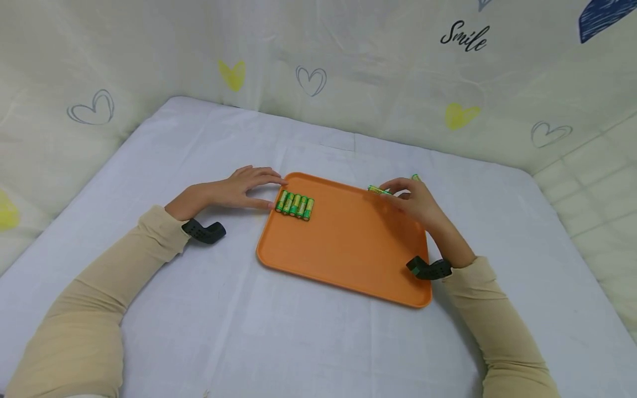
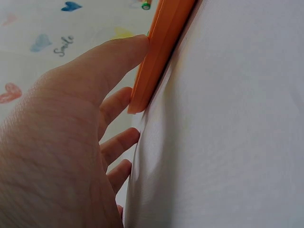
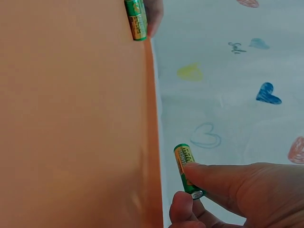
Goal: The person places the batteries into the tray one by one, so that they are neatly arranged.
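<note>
My right hand (image 1: 417,203) pinches a green and yellow battery (image 3: 182,154) between thumb and fingers, above the far edge of an orange tray (image 1: 343,260). Several matching batteries (image 1: 295,205) lie side by side in a row at the tray's far left corner. Around that corner my left hand (image 1: 231,190) is spread, its thumb and a fingertip touching the rim from outside. In the left wrist view the other fingers extend past the tray (image 2: 161,52) beside the cloth. Another battery (image 1: 416,177) shows just behind the right hand, mostly hidden by it.
A white cloth (image 1: 199,309) covers the table under the tray. Behind it hangs a pale curtain (image 1: 378,83) with printed hearts and the word Smile. Each wrist wears a black camera mount, one of them (image 1: 429,268) over the tray's right edge.
</note>
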